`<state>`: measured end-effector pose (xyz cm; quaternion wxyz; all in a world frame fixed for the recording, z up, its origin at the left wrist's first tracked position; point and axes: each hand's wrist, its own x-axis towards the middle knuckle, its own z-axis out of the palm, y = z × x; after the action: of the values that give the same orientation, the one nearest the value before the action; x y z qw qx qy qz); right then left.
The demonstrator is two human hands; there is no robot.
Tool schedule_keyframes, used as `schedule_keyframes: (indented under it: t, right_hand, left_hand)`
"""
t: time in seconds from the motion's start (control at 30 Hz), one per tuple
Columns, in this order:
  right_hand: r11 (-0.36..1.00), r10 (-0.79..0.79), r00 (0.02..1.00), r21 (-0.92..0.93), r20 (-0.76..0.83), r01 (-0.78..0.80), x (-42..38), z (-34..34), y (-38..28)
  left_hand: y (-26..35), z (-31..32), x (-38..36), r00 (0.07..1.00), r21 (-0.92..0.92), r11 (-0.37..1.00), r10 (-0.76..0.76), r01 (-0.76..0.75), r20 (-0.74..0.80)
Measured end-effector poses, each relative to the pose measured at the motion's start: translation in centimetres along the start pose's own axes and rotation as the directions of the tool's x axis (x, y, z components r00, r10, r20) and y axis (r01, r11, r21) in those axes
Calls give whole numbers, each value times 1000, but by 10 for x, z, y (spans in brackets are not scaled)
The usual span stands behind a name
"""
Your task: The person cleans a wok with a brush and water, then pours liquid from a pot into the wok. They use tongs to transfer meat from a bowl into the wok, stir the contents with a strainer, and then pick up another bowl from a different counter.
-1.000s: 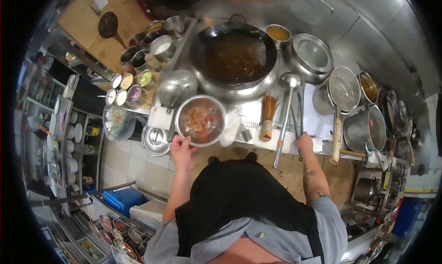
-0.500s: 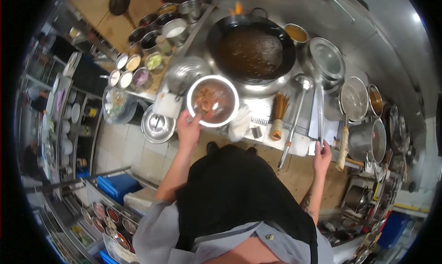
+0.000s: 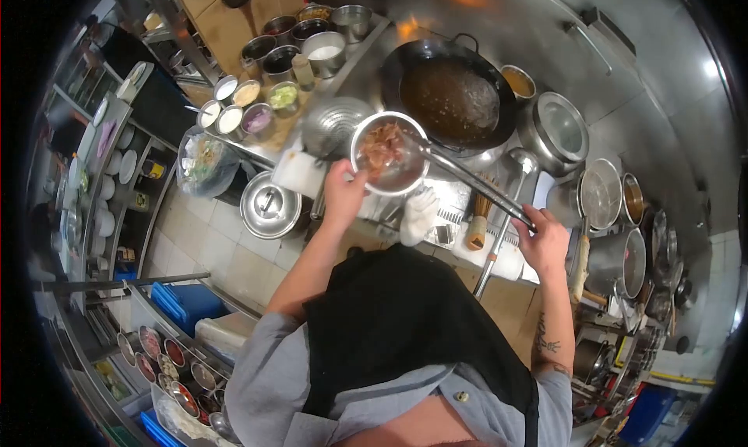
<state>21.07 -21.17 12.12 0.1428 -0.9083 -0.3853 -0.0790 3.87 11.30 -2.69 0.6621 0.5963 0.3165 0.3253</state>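
Observation:
My left hand (image 3: 344,195) is closed on the near-left rim of a metal bowl (image 3: 421,170), which holds reddish-brown pieces, perhaps raw meat strips (image 3: 382,147). Long metal tongs (image 3: 483,188) lie in the closed grip of my right hand (image 3: 543,240). Their far end reaches over the bowl's right rim and dips inside, where the tips are hard to make out. Behind the bowl sits a black wok (image 3: 395,77) of bubbling brown oil (image 3: 436,96). A crumpled white cloth (image 3: 421,213) lies just right of the bowl.
Right of the wok are a ladle (image 3: 504,225), a bamboo brush (image 3: 478,229), a metal bowl (image 3: 562,127) and a strainer (image 3: 601,194). Seasoning tins (image 3: 323,49) stand back left. Flame (image 3: 408,29) shows behind the wok. A lidded pot (image 3: 270,204) is at lower left.
My right hand has lifted the tongs from beside the metal bowl on the right and swung their far end left into the held bowl. The bowl is now tilted more, showing its contents.

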Motion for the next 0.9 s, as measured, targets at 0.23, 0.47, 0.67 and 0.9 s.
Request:
schedule_keyframes:
  t: [0.23, 0.47, 0.67, 0.9]
  right_hand:
    - [983, 160, 982, 107, -98, -149, 25, -8, 9]
    - [951, 297, 949, -55, -105, -304, 61, 18, 34]
    - [901, 426, 905, -86, -6, -425, 83, 56, 45]
    - [875, 483, 875, -61, 45, -480, 101, 62, 47]
  left_hand:
    - [-9, 8, 33, 988, -174, 974, -153, 148, -14]
    - [-9, 21, 55, 973, -245, 945, -229, 215, -28]
    - [-6, 15, 47, 972, -202, 952, -236, 230, -6]
    - [-11, 9, 31, 965, -226, 940, -264, 257, 2]
